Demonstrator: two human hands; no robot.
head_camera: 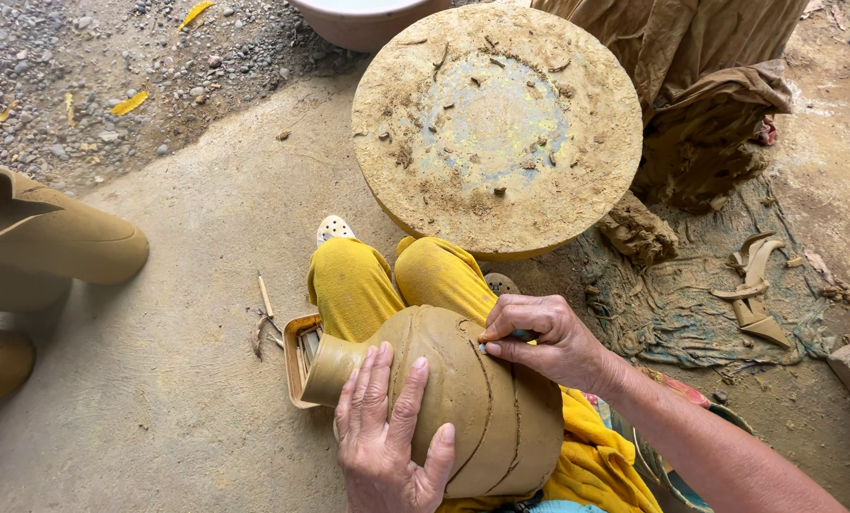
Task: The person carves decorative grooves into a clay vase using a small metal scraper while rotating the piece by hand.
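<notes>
Soft, even daylight, moderately bright, with no glare. The gravel (83,76) at upper left is the brightest ground. The round wheel (496,128) casts only a faint shadow at its near rim, and my 2 legs (391,280) shade the floor between them. Focus is sharp throughout, with slight wide-angle stretching at the edges.

Yellow trousers (368,285), perforated white shoes (334,228), bare forearms.

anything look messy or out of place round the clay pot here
Nothing looks damaged. The clay pot lies sideways on the lap, left hand steadying, right hand pressing a small tool. Clay trimmings and a clay lump litter the ground beside the crusted wheel.
</notes>
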